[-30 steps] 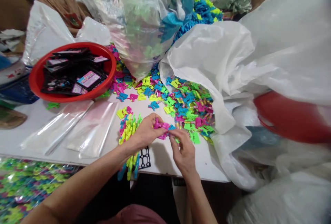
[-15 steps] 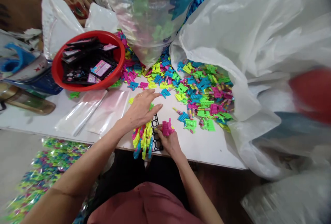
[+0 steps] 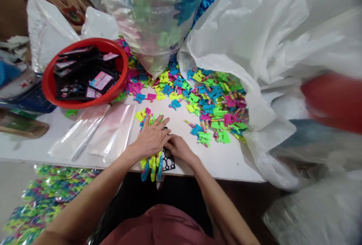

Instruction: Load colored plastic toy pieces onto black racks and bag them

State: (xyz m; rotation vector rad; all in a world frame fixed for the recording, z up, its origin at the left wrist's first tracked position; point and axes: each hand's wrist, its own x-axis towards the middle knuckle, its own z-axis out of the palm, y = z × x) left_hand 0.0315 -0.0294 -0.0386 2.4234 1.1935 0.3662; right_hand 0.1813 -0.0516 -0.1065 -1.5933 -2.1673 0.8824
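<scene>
My left hand [image 3: 152,139] lies over a row of small pink, yellow, green and blue plastic toy pieces [image 3: 152,165], its fingers spread across their upper part. These pieces sit along a black openwork plastic frame [image 3: 169,161] at the table's front edge. From the right, my right hand [image 3: 179,148] reaches in against the frame, its fingers bent and meeting the left fingertips. Whatever those fingers hold is hidden. A yellow piece [image 3: 140,115] lies just beyond my left hand.
A red basin [image 3: 126,75] of black frames with printed cards stands left, behind clear plastic sleeves [image 3: 113,131]. Loose toy pieces [image 3: 217,105] spill from a large white bag [image 3: 240,22] at right. Bagged pieces [image 3: 51,199] lie below the table. A brown bottle [image 3: 24,124] is far left.
My right hand has turned inward to the frame, and the pink piece seen in it before is now hidden. My left hand has come lower over the row. The view has shifted slightly.
</scene>
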